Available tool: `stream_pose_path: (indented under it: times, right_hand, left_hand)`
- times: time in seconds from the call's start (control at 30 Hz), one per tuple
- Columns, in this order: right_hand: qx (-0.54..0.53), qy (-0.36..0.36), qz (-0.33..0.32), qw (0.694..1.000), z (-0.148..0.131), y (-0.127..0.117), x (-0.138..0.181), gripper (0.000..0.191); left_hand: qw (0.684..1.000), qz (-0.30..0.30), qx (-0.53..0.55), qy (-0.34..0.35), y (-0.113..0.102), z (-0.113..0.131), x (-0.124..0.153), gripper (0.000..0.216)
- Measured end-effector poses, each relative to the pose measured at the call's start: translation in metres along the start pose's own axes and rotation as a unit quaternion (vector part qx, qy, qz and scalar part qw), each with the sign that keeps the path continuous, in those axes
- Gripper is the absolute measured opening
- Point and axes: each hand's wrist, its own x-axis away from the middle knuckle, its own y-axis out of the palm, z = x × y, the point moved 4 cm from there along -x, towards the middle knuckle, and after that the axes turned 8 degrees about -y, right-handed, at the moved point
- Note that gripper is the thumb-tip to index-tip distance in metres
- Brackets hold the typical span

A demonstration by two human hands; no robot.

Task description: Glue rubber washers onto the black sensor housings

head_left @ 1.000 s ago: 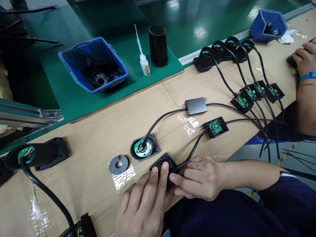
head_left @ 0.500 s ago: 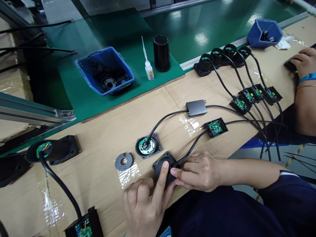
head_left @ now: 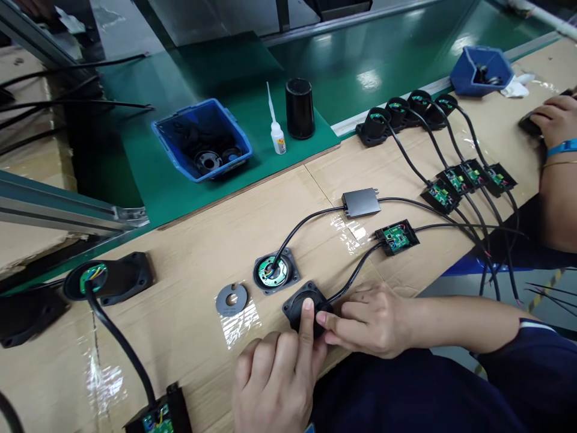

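Note:
Near the front edge of the bench lies a black square-flanged housing with a dark round cover in it. The index fingertip of my left hand presses on the cover, its thumb is at the housing's near side and its other fingers are curled. From the right, my right hand grips the housing's edge with thumb and fingers, beside the cable. That cable runs to an open black box with a green circuit board. Just behind sits a second housing, its round board exposed. A grey slotted disc lies to the left.
Beyond are a closed grey box, a blue bin of black parts, a dropper bottle and a black cylinder. Several wired units stand at right, near another person's hand. A larger cabled housing is left.
The view has shifted slightly, so the bench things appear a little lower and farther right. Both hands stay on the same housing, with the left index finger still on its cover.

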Motion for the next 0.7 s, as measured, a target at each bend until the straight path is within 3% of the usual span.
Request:
stream_pose_path:
  times: [0.3,0.43,0.6,0.7]
  right_hand:
    - [0.046,-0.013,0.052,0.997,-0.001,-0.007,-0.001,0.028]
    - [0.017,0.008,0.015,1.000,0.000,-0.008,-0.006,0.025]
    - [0.016,0.016,-0.030,0.999,-0.002,-0.009,-0.008,0.021]
    - [0.017,0.016,-0.032,0.999,-0.002,-0.009,-0.007,0.021]
  left_hand:
    - [1.000,0.012,-0.013,-0.006,0.003,-0.003,0.001,0.061]
    - [0.999,0.001,-0.013,-0.052,0.005,-0.002,0.001,0.056]
    - [0.998,-0.007,0.064,-0.018,0.005,-0.016,-0.005,0.058]
    - [0.993,-0.009,0.107,-0.048,0.006,-0.028,-0.001,0.058]
